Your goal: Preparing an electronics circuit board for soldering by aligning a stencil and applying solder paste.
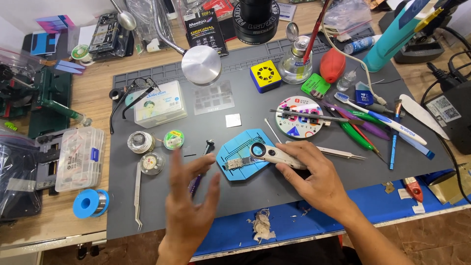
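Inspection step: our right hand (314, 179) grips the white loupe (274, 155) over the small circuit board (234, 163) on the blue holder (245, 153); left of it our left hand (192, 196) hovers open, so steadying the lens seems due.

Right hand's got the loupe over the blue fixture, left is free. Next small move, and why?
Probably bring the left hand down onto the purple-handled screwdriver lying just under it. The right hand already has the white magnifier in its grip over the small circuit board in the blue fixture, while the left hand looks blurred, open and holds nothing.
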